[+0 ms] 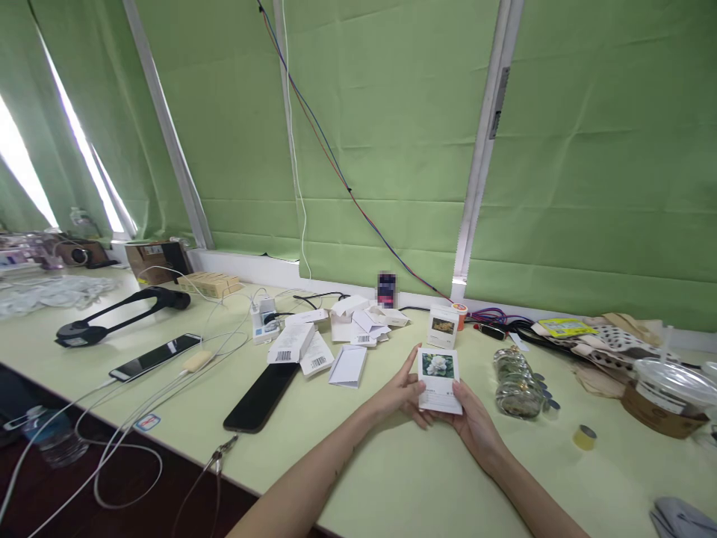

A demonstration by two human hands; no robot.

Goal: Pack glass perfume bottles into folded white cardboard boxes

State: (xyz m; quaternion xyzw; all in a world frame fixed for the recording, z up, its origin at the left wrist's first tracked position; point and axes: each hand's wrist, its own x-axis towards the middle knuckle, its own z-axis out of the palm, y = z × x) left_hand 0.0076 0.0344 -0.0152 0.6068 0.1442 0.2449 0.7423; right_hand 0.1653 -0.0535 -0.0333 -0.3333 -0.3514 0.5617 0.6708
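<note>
Between both hands I hold a small white box [440, 400] printed with a white flower on green leaves, just above the table. My left hand [396, 394] grips its left side, thumb on the front and index finger stretched up along the edge. My right hand [473, 427] closes on the lower right, with the thumb on the front face; its other fingers are mostly hidden behind. Just beyond stands a similar white box [442, 338] with an orange-brown picture. Left of my hands lie a flat white carton piece [348, 366] and several opened white cartons [291, 342], some showing barcodes.
Stacked round glass-like containers [516, 385] and a yellow tape roll [584, 437] lie to the right, near a lidded plastic cup [669, 392]. Leftward are a black phone [262, 397], another phone [155, 357], white cables [168, 381] and a power strip [265, 321].
</note>
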